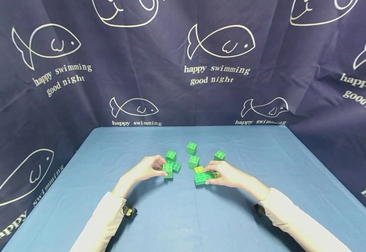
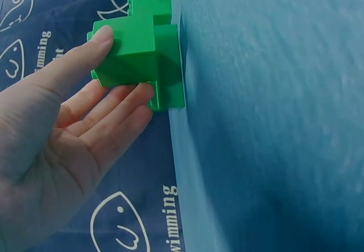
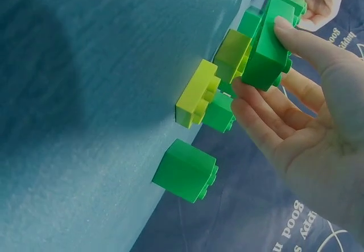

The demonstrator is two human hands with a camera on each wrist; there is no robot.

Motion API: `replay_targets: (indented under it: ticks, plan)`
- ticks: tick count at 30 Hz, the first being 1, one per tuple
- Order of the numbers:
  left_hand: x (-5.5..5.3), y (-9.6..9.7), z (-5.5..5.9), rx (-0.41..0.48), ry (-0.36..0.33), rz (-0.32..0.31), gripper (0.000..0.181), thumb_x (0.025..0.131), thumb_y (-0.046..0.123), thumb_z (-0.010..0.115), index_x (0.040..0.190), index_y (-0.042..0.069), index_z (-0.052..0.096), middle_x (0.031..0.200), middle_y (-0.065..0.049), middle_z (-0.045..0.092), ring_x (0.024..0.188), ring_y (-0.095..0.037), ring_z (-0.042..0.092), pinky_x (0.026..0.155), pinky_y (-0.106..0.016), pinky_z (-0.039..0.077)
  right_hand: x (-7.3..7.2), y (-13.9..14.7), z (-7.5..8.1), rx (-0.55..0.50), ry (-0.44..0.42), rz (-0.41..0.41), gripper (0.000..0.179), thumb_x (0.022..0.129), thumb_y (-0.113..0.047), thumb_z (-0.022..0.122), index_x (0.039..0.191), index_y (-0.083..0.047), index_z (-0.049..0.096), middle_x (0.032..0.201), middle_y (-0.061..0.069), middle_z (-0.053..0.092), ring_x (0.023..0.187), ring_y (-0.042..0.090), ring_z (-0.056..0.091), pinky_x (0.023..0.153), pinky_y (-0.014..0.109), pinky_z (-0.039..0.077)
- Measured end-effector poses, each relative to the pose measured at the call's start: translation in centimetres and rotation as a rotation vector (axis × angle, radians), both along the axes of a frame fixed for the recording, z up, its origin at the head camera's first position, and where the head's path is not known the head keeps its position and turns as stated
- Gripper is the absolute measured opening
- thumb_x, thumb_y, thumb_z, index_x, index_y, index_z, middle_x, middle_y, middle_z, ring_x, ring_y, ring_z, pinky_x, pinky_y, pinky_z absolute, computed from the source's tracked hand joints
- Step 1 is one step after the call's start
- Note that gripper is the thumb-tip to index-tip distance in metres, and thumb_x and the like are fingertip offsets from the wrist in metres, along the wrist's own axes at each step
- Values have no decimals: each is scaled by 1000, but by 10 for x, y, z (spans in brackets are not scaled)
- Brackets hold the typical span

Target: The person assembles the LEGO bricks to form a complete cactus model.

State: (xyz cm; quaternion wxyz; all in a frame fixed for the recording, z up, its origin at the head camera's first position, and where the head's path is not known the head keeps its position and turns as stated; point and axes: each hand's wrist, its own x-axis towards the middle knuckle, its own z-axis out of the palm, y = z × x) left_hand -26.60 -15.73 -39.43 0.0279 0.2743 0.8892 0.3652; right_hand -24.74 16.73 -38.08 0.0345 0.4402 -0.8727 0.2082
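Observation:
Between thumb and fingers, my left hand point(image 1: 143, 170) pinches a square green toy building brick point(image 1: 168, 171), studs up. Just behind that brick is a longer green brick point(image 1: 176, 167), with another square green brick point(image 1: 171, 155) farther back. My right hand point(image 1: 228, 174) grips a long green brick point(image 3: 267, 53) by its sides, seemingly raised off the table. Two yellow-green bricks sit beside it: one point(image 3: 196, 95) stands under the right fingers, the other point(image 3: 232, 56) partly behind the held brick. In the left wrist view, the thumb presses the held brick's side.
Several loose green bricks stand on the blue-covered table point(image 1: 183, 217): one point(image 1: 191, 148) at the back, one point(image 1: 194, 161) between the hands, one point(image 1: 219, 155) behind the right hand. A dark fish-printed curtain point(image 1: 170, 87) hangs behind and along the sides.

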Motion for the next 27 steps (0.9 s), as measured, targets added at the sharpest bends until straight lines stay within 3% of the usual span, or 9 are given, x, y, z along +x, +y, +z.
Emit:
replay_targets:
  ticks: [10,20,27]
  plan:
    - [-2,13,-1,2,-3,-35,37,76,19,78,102,3,59,93,-8,67,88,-21,67,78,-23,55,-1,3,1,14,-4,-30,34,80,-21,73,107,-2,66,92,3,62,80,12,56,75,28,53]
    - [-1,28,-3,-15,3,-65,37,77,22,77,104,3,60,100,-11,68,89,-21,69,79,-24,55,-3,11,1,26,-27,-67,32,81,-19,73,107,-3,66,90,1,60,72,10,48,63,21,45]
    - [-1,39,-2,-25,7,-59,35,76,19,78,102,3,60,96,-9,68,87,-20,69,77,-20,55,-4,14,1,6,-6,-76,29,80,-18,73,106,-4,66,89,0,60,73,14,51,64,22,45]
